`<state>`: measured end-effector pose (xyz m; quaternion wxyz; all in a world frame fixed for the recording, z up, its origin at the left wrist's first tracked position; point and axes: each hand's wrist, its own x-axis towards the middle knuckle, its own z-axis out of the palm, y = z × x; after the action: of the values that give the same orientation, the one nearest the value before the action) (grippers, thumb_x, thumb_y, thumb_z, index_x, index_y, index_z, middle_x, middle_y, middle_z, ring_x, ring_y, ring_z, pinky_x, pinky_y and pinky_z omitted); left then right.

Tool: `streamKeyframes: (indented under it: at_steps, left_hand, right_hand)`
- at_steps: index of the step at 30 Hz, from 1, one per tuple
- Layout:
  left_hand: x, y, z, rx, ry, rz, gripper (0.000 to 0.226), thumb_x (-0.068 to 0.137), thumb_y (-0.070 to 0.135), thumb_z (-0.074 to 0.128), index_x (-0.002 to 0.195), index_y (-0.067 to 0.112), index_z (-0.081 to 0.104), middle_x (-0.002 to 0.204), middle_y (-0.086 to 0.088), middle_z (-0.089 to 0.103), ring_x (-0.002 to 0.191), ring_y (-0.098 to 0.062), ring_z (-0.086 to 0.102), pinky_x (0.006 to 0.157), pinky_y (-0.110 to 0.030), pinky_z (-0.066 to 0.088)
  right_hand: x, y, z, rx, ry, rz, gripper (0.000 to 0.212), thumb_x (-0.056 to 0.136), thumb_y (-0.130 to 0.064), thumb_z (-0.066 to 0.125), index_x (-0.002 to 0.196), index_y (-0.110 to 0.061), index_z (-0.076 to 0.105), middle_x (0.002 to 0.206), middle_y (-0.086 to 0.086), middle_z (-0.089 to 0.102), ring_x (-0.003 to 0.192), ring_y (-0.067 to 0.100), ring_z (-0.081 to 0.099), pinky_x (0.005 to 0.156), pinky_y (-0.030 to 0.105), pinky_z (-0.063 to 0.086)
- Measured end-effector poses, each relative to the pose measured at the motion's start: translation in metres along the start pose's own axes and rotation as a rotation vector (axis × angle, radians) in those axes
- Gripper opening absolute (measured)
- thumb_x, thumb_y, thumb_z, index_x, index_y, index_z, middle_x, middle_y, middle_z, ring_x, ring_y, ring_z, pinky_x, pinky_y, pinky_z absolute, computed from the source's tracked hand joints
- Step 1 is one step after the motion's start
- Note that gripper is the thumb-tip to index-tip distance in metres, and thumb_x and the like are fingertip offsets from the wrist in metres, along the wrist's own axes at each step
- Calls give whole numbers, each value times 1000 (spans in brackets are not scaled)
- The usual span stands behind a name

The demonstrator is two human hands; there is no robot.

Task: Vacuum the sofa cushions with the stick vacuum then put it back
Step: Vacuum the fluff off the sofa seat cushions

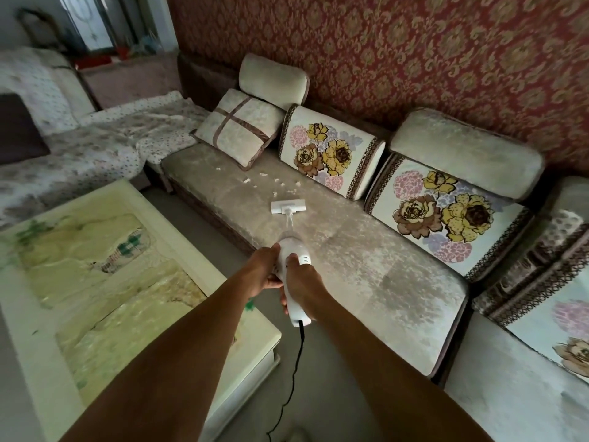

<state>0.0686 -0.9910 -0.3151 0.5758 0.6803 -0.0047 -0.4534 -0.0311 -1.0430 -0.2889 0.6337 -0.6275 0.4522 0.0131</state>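
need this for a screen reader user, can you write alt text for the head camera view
Both hands, left hand and right hand, grip a white corded stick vacuum, its head resting on a beige sofa seat cushion just short of scattered white scraps. Floral back cushions line a red patterned wall.

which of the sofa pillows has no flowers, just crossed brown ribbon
The beige pillow at the far left, leaning below the plain headrest; the two floral cushions to its right are flower-printed.

A room with a red wall

The wall (414, 43) has gold flowers. A pale table (95, 282) stands on the grey floor (318, 393).
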Motion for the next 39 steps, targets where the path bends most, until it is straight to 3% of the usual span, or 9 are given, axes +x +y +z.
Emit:
streamKeyframes:
  at_steps: [2, 6, 8, 11, 15, 22, 26, 32, 39]
  left_hand:
    - [5, 4, 4, -11, 11, -5, 38, 104, 38, 41, 126, 12, 57, 115, -17, 66, 98, -31, 66, 64, -36, 56]
    - [20, 14, 13, -20, 34, -10, 36, 105, 37, 40, 123, 11, 57, 109, -16, 66, 98, -32, 65, 73, -40, 56]
    - [26, 18, 14, -20, 47, -10, 35, 106, 37, 39, 121, 11, 57, 104, -15, 66, 97, -32, 65, 78, -42, 56]
    - [38, 24, 9, -27, 50, -16, 37, 106, 36, 39, 124, 9, 57, 109, -17, 66, 98, -33, 65, 77, -42, 56]
    - [57, 34, -1, 0, 37, -28, 43, 105, 37, 39, 130, 7, 55, 124, -23, 62, 108, -37, 63, 74, -42, 57]
    - [88, 63, -34, 37, 5, -26, 40, 106, 34, 39, 129, 5, 54, 128, -24, 59, 109, -39, 63, 61, -38, 55]
    - [104, 85, -54, 51, 2, -9, 38, 106, 34, 39, 125, 7, 56, 124, -23, 62, 103, -37, 64, 61, -38, 55]
    - [129, 107, -80, 70, -38, 13, 38, 106, 34, 38, 122, 5, 57, 123, -24, 62, 103, -38, 64, 61, -38, 56]
    - [148, 119, -89, 37, -91, 43, 34, 107, 32, 36, 116, 6, 57, 113, -21, 62, 96, -35, 64, 74, -44, 56]
  right_hand:
    - [5, -2, -2, 16, -22, -30, 65, 102, -51, 34, 128, 4, 55, 96, 16, 59, 77, 27, 57, 73, 40, 53]
    - [21, -13, -5, -2, 35, 16, 70, 95, -60, 30, 118, -2, 63, 95, 18, 68, 75, 31, 67, 77, 43, 60]
    - [29, -19, -5, -7, 71, 60, 71, 93, -62, 28, 115, -4, 64, 95, 21, 71, 68, 32, 70, 70, 43, 61]
    - [35, -28, -5, 48, 54, 130, 62, 97, -57, 33, 114, -4, 62, 78, 16, 66, 46, 25, 60, 49, 31, 52]
    - [47, -38, -1, 1, 52, 110, 60, 101, -52, 31, 118, -2, 60, 72, 15, 63, 41, 23, 58, 40, 24, 48]
    - [63, -71, 27, -3, 102, 92, 57, 104, -47, 31, 115, 1, 61, 68, 13, 61, 40, 20, 55, 34, 18, 43]
    - [78, -94, 49, -2, 127, 79, 58, 105, -47, 31, 111, 2, 62, 62, 12, 59, 36, 19, 53, 33, 18, 43]
    - [104, -119, 73, 8, 145, 62, 55, 104, -47, 33, 119, -1, 58, 70, 13, 62, 38, 18, 55, 33, 20, 44]
    - [121, -137, 77, -45, 145, 60, 55, 104, -46, 32, 114, 0, 61, 66, 11, 61, 40, 19, 55, 36, 20, 44]
